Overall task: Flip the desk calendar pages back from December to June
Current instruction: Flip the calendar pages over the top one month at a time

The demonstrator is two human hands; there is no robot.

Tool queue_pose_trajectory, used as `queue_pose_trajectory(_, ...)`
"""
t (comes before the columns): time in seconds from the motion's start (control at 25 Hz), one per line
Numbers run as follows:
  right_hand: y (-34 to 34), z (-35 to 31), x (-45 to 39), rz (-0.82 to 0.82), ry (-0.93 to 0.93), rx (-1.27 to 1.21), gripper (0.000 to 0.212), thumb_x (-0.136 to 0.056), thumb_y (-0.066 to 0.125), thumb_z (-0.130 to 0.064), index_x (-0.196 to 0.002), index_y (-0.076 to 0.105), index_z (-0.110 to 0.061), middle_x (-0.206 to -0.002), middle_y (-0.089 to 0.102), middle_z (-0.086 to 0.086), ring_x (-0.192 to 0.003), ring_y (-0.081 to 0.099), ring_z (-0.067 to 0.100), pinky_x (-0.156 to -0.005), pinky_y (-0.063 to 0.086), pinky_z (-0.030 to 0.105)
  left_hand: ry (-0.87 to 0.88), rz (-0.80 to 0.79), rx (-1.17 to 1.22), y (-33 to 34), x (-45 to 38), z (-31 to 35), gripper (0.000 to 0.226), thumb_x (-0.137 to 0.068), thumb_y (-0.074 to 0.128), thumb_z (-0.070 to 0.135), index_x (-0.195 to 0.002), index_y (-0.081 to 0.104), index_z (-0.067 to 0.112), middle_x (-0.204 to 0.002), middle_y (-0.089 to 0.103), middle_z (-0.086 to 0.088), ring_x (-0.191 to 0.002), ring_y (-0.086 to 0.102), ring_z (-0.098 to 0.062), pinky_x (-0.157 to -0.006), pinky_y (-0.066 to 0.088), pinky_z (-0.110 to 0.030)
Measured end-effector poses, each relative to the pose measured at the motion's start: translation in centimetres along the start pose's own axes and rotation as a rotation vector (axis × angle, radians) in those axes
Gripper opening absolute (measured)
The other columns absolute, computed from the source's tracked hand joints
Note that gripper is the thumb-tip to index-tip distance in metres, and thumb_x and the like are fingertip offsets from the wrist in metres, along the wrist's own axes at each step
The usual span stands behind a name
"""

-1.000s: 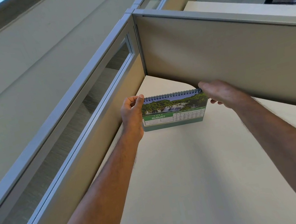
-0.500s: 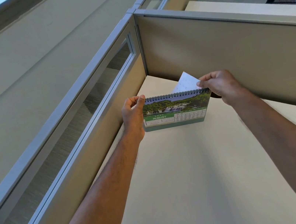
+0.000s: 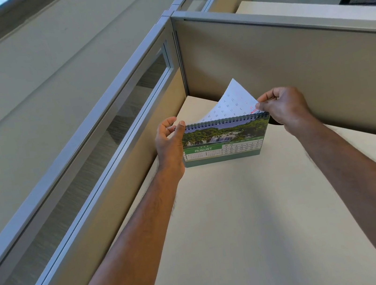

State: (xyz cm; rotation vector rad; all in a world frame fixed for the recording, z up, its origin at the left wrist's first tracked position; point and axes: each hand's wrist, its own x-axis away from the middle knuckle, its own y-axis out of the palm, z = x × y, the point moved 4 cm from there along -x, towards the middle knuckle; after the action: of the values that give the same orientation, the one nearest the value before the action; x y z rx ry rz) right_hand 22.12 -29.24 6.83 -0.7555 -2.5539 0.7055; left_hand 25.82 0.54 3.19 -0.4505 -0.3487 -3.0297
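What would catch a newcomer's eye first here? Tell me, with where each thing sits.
First, the desk calendar standing in the far corner of the desk, its front page showing a waterfall photo and AUGUST. Next, the white page curling up behind the spiral binding, pinched at its right corner by the right hand, while the left hand grips the calendar's left edge.
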Motion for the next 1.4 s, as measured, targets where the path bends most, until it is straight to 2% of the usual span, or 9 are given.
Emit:
queue_pose_trajectory(0.2,-0.3,-0.6,0.2,0.045,-0.02,0.248,0.014,-0.08,0.077,-0.034,-0.069,0.071,-0.028,-0.075,0.072,-0.011,-0.076,0.068,0.023,-0.075,0.054,0.037,0.002,0.007,-0.01,-0.1,0.0,0.0,0.017,-0.099,0.071,0.019,-0.112,0.063,0.029,-0.132,0.064,-0.022,-0.078,0.08,-0.013,-0.055,0.062,-0.026)
queue_pose_trajectory(0.32,-0.2,-0.2,0.1,0.029,0.012,0.219,0.018,-0.084,0.074,-0.033,-0.069,0.069,-0.026,-0.079,0.074,-0.006,-0.075,0.067,0.025,-0.077,0.056,0.041,0.001,0.008,-0.01,-0.2,-0.1,-0.1,0.021,-0.099,0.071,0.02,-0.115,0.062,0.029,-0.131,0.066,-0.021,-0.079,0.081,-0.013,-0.054,0.061,-0.026)
queue_pose_trajectory(0.44,0.4,0.0,0.2,0.01,-0.007,0.061,0.017,-0.095,0.066,-0.025,-0.079,0.064,-0.02,-0.094,0.076,0.005,-0.081,0.066,0.029,-0.075,0.057,0.046,0.011,0.007,0.0,-0.3,-0.3,-0.2,0.03,-0.098,0.072,0.019,-0.122,0.057,0.03,-0.128,0.067,-0.02,-0.079,0.08,-0.013,-0.055,0.061,-0.026)
queue_pose_trajectory(0.6,0.8,-0.2,1.2,0.011,-0.025,-0.269,0.007,-0.105,0.053,-0.02,-0.097,0.053,-0.02,-0.102,0.069,0.005,-0.082,0.064,0.016,-0.061,0.048,0.027,-0.005,0.021,-0.018,-0.4,-0.3,-0.2,0.063,-0.096,0.074,0.02,-0.149,0.04,0.026,-0.133,0.062,-0.016,-0.092,0.077,-0.018,-0.059,0.062,-0.025)
queue_pose_trajectory(0.72,0.5,0.4,2.2,-0.057,-0.008,-0.489,0.01,-0.104,0.057,-0.023,-0.113,0.052,-0.019,-0.102,0.072,-0.002,-0.077,0.068,0.005,-0.056,0.049,0.017,-0.042,-0.001,-0.025,-0.4,-0.3,-0.3,0.068,-0.099,0.071,0.02,-0.156,0.035,0.021,-0.136,0.061,-0.013,-0.101,0.074,-0.019,-0.061,0.062,-0.023)
queue_pose_trajectory(0.84,0.3,1.1,2.8,-0.204,-0.057,-0.592,0.033,-0.096,0.068,-0.011,-0.126,0.055,-0.018,-0.103,0.078,-0.005,-0.075,0.071,-0.002,-0.057,0.049,0.011,-0.065,-0.072,-0.055,-0.2,-0.1,-0.5,0.041,-0.105,0.062,0.023,-0.143,0.054,0.013,-0.116,0.077,-0.005,-0.092,0.079,-0.015,-0.064,0.063,-0.024)
queue_pose_trajectory(1.0,0.1,2.1,2.9,-0.317,-0.136,-0.575,0.03,-0.094,0.064,0.005,-0.119,0.067,-0.012,-0.099,0.081,-0.008,-0.086,0.073,0.002,-0.071,0.053,0.012,-0.081,-0.13,-0.025,-0.2,-0.1,-0.3,0.013,-0.107,0.058,0.019,-0.109,0.068,0.011,-0.091,0.083,0.002,-0.078,0.079,-0.009,-0.062,0.062,-0.024)
queue_pose_trajectory(1.24,-0.1,2.0,3.8,-0.331,-0.26,-0.576,0.028,-0.092,0.062,0.01,-0.1,0.073,-0.014,-0.093,0.08,-0.01,-0.092,0.07,0.005,-0.091,0.052,0.023,-0.08,-0.238,0.019,-1.0,0.1,0.1,0.017,-0.104,0.061,0.013,-0.095,0.073,0.021,-0.097,0.08,0.002,-0.094,0.073,-0.014,-0.082,0.056,-0.038)
queue_pose_trajectory(1.4,-0.6,2.4,4.4,-0.354,-0.335,-0.546,0.019,-0.082,0.062,0.003,-0.094,0.073,-0.008,-0.112,0.075,0.011,-0.1,0.073,0.018,-0.087,0.058,0.028,-0.086,-0.277,0.042,-1.2,0.2,0.5,0.028,-0.098,0.055,0.004,-0.088,0.075,0.022,-0.094,0.076,-0.004,-0.087,0.071,-0.027,-0.072,0.057,-0.036)
